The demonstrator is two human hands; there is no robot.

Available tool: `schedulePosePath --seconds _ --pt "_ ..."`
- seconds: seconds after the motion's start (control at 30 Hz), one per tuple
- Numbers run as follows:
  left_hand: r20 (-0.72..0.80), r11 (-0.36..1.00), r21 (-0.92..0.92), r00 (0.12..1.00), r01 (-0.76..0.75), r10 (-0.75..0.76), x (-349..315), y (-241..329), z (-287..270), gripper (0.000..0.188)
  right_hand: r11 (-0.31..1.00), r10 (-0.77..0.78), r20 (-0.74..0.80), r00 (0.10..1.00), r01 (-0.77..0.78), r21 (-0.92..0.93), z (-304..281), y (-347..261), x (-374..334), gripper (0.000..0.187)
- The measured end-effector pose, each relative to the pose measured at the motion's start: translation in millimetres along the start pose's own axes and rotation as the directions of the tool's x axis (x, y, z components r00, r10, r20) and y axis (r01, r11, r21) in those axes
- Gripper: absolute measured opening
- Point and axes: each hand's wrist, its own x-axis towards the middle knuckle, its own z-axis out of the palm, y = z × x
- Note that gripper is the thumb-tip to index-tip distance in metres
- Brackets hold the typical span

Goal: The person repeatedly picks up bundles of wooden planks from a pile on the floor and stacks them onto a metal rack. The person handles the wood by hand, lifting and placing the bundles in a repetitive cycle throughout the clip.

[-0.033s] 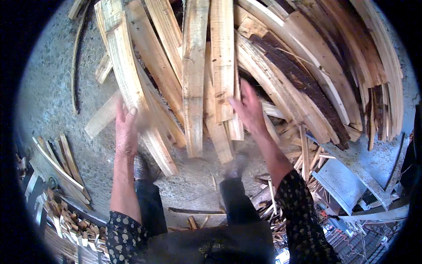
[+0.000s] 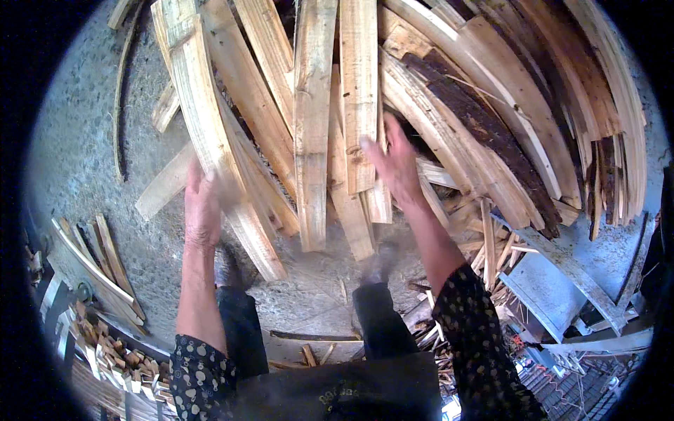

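Note:
A fan of long, pale wooden planks spreads out before me. My left hand (image 2: 202, 208) is at the left edge of a curved-looking plank (image 2: 199, 105), its thumb against the edge and its fingers stretched upward, partly hidden. My right hand (image 2: 401, 167) is open, with the thumb over the face of a plank (image 2: 359, 98) right of the middle and the fingers along its right side. Between the hands lies another long plank (image 2: 311, 133), its near end toward my feet. I cannot see either hand closed round a plank.
Bark-edged boards (image 2: 484, 126) are heaped at the right. A pale blue metal frame (image 2: 544, 291) stands beside wood scraps at the lower right. Short wood pieces (image 2: 119, 354) are stacked at the lower left. My feet stand on the concrete floor (image 2: 84, 154), near the plank ends.
My right hand has moved slightly up and left, and its thumb reaches farther over the plank. My left hand has barely moved.

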Motion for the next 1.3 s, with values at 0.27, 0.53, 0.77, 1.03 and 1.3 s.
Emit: schedulePosePath --seconds 0.27,0.53,0.77,1.03,1.3 --pt "-0.075 0.997 -0.044 0.995 0.064 -0.068 -9 -4 20 0.063 0.995 -0.093 -0.194 0.977 0.087 -0.04 45 4 4 0.039" --pt "-0.086 0.915 -0.3 0.948 0.27 -0.307 -15 -32 5 0.071 0.898 -0.186 0.16 0.969 0.234 -0.373 130 -1 -78 0.053" --pt "-0.071 0.975 -0.163 0.984 0.153 -0.166 -17 -45 0 0.081 0.72 -0.419 -0.007 0.908 0.328 -0.612 69 1 -47 0.061" --pt "-0.01 0.985 0.116 0.992 0.129 -0.129 -14 -42 5 0.084 0.938 -0.034 -0.246 0.969 -0.054 -0.341 31 86 3 0.045" --pt "0.012 0.973 0.182 0.989 0.142 -0.146 -14 -39 0 0.083 0.945 0.04 0.189 0.981 0.024 -0.327 -8 59 -23 0.03"
